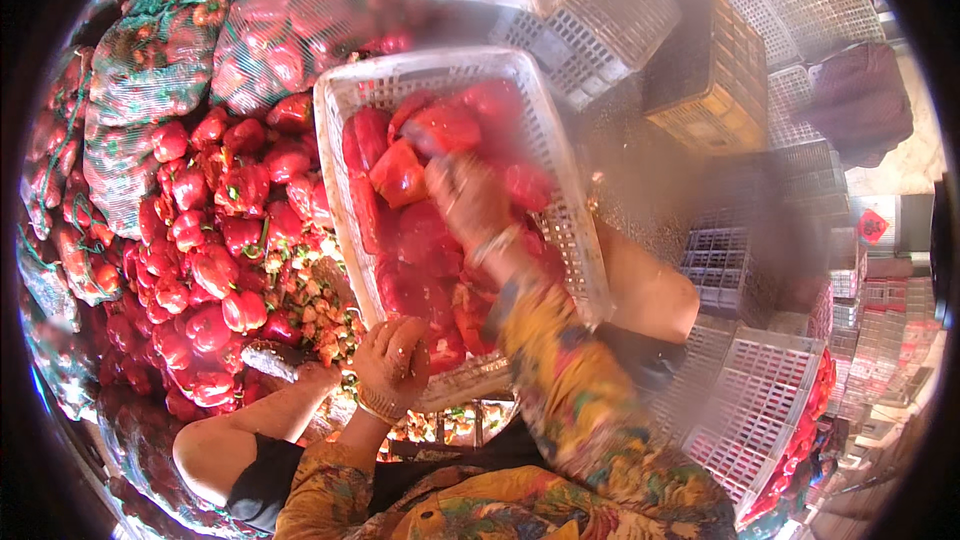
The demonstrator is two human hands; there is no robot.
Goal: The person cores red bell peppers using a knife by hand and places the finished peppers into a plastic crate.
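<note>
Evidently the left hand [395, 360] grips the white crate's [340, 120] near rim, steadying it. Right hand [462, 195], blurred, reaches among red peppers [400, 175]; whether it pinches one, I cannot tell.

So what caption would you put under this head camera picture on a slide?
Left hand grips a white crate's rim while the right hand reaches among its red peppers.

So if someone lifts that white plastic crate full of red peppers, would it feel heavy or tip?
Probably heavy: the white crate looks piled with red peppers. Its thin lattice walls might flex. It already sits tilted, with the left hand at its near rim, so loose peppers would likely slide downhill.
</note>
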